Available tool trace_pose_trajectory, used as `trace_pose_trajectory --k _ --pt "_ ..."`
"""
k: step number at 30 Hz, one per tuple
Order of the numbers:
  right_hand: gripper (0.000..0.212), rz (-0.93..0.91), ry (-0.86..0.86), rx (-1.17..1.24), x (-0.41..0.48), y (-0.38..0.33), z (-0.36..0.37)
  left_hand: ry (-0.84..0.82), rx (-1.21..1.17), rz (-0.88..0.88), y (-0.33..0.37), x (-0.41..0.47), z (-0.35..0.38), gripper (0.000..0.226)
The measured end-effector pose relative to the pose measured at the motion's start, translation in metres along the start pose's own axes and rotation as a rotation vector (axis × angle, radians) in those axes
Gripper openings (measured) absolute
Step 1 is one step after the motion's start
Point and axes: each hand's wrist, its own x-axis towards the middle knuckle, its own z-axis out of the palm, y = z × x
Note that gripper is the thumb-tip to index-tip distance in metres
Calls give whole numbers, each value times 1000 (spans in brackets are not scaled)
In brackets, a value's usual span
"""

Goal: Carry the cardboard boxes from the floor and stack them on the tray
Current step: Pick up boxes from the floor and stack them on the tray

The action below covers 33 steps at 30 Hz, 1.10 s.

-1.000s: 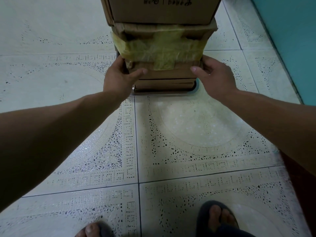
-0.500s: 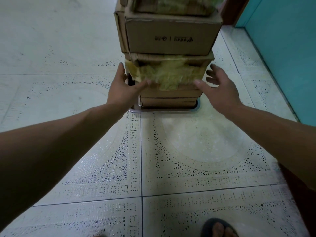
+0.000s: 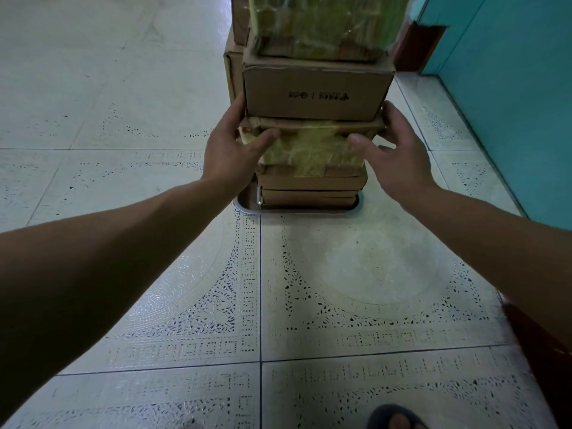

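Left hand (image 3: 230, 144): clasps the left front corner of the taped box (image 3: 309, 150), thumb flat on the front face, fingers running up the side, tips reaching the lower left edge of the printed box (image 3: 312, 88). Right hand (image 3: 399, 153): clasps the right front corner of the same taped box, thumb on the front face, forefinger curled over the top corner, remaining fingers bent beside the box wall. Both forearms bare, extended forward. Taped box: cardboard, banded in yellowish tape, mid-stack, resting on flat boxes (image 3: 309, 193). Flat boxes: two or three thin cartons, lowest in the pile, seated in the tray (image 3: 247, 208). Tray: metal, rounded corners, on the floor (image 3: 185, 305), its near rim showing under the pile. Printed box: plain carton with small dark print on the front, directly on the taped box. Top box (image 3: 322, 26): wrapped in yellow-green tape, on the printed box, cut off by the upper edge. Floor: pale patterned tiles. Wall (image 3: 510, 103): teal, at right. Foot (image 3: 396, 418): in a dark sandal, at the bottom edge.
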Motion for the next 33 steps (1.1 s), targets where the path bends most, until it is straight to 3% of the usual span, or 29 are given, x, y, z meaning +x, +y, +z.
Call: trace_pose_trajectory --k 10,33 --pt "36 -61 121 -92 3 -7 1 60 -76 -26 6 0 1 56" --pt "30 -52 194 -193 2 -13 -6 120 -135 -60 13 -6 -3 49"
